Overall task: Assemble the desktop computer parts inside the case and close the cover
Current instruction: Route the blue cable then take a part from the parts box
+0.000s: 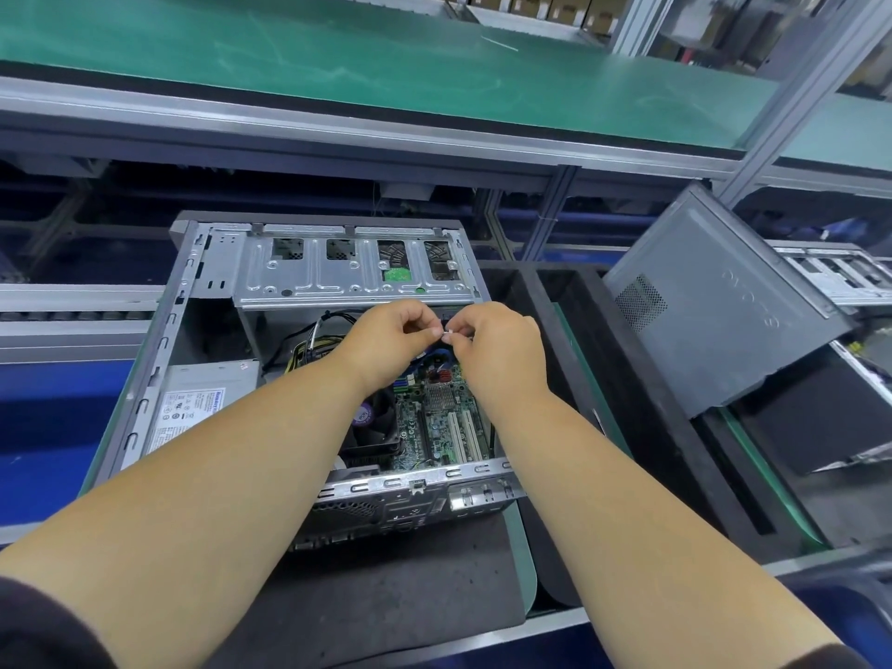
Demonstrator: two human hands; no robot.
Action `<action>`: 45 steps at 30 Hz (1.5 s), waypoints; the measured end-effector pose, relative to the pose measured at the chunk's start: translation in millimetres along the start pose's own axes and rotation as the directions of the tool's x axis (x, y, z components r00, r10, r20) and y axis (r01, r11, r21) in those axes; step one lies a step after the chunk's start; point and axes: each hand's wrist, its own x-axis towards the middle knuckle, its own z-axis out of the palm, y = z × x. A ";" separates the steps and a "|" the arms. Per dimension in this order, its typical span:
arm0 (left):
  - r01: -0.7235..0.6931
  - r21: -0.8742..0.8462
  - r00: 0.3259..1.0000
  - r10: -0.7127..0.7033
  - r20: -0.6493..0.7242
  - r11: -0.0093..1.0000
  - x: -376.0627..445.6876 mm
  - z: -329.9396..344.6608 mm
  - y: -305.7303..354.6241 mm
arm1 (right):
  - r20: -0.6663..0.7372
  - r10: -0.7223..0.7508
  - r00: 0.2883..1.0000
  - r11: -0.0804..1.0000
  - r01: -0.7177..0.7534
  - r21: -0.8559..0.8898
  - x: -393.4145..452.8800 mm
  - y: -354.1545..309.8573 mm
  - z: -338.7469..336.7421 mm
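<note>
Left hand [392, 338] and right hand [492, 342] are together pinching a small white connector [447, 334] between them, above the motherboard [437, 417] inside the open case [159, 359].

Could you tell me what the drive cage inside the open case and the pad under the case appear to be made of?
The drive cage looks like bare stamped sheet steel: silvery, dully reflective, with pressed ribs and punched holes. The pad under the case seems to be dark grey foam or rubber: matte and slightly speckled, though its exact material is unclear.
</note>
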 end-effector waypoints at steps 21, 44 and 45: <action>0.033 -0.224 0.998 -0.019 0.064 0.974 3.3 0.1 -6.5 | 0.047 0.035 0.998 0.989 -0.041 0.142 -0.4 -0.5 -2.0; 0.031 -0.280 0.998 -0.016 0.057 0.960 6.8 6.5 -6.5 | 0.092 0.092 0.992 0.957 -0.114 0.268 2.8 0.8 -2.0; 0.032 -0.281 0.998 -0.016 0.059 0.959 6.6 6.5 -6.3 | 0.076 0.094 0.993 0.974 -0.108 0.202 3.9 0.9 -1.4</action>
